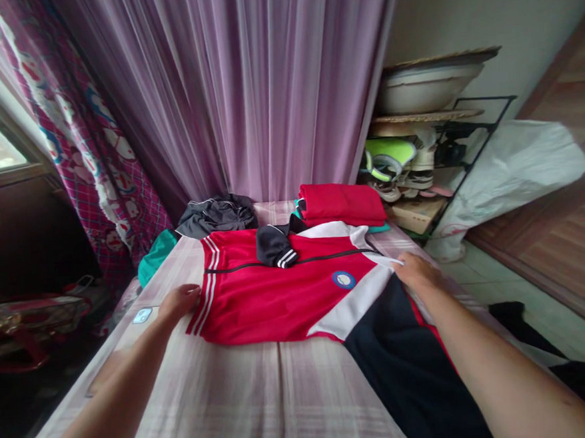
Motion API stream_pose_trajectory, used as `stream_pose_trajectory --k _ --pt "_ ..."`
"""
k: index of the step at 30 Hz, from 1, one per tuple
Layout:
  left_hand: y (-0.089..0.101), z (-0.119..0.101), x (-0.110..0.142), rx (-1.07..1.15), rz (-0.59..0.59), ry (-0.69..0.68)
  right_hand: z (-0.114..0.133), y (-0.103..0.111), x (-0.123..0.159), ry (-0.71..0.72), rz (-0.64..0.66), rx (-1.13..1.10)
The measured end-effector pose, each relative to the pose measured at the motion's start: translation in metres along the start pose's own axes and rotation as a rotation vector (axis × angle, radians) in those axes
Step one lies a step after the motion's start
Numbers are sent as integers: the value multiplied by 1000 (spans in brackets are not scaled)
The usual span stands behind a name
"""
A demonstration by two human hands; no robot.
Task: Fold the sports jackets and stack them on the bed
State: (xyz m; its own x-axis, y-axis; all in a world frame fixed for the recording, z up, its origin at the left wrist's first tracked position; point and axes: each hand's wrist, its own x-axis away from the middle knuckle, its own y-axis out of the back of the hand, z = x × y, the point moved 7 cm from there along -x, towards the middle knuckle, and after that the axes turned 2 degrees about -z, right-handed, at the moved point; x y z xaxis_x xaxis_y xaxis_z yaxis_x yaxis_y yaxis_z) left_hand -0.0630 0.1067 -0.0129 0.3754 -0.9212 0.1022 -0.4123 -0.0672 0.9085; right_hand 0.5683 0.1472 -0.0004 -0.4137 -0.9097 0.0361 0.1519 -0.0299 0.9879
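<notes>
A red, white and black sports jacket (282, 293) lies spread flat on the bed (245, 396); it has white stripes at its left edge, a black collar and a round blue badge. My left hand (179, 300) rests at the jacket's striped left edge, fingers curled down on the fabric. My right hand (416, 270) lies on the white part at the jacket's right side, fingers closed on a fold of cloth. A black sleeve runs down under my right forearm.
Folded red cloth (341, 204) and a dark bundled garment (217, 215) lie at the bed's far end before a purple curtain (243, 89). A teal garment (157, 254) hangs off the left edge. A shoe rack (419, 170) and white sack (514, 170) stand at the right.
</notes>
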Motion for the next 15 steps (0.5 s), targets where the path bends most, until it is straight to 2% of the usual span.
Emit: stream_pose_trajectory --k 3,9,12,15 --pt "-5 -8 3 -50 73 -19 -14 -10 -7 -36 -12 -22" --pt "-9 -22 5 -163 140 -12 -14 -14 -14 -23 -29 -47" --pt "-9 -26 3 -219 135 7 -19 -17 -7 -50 47 4" --pt "-10 -29 5 -241 106 20 -13 -21 6 60 126 -22"
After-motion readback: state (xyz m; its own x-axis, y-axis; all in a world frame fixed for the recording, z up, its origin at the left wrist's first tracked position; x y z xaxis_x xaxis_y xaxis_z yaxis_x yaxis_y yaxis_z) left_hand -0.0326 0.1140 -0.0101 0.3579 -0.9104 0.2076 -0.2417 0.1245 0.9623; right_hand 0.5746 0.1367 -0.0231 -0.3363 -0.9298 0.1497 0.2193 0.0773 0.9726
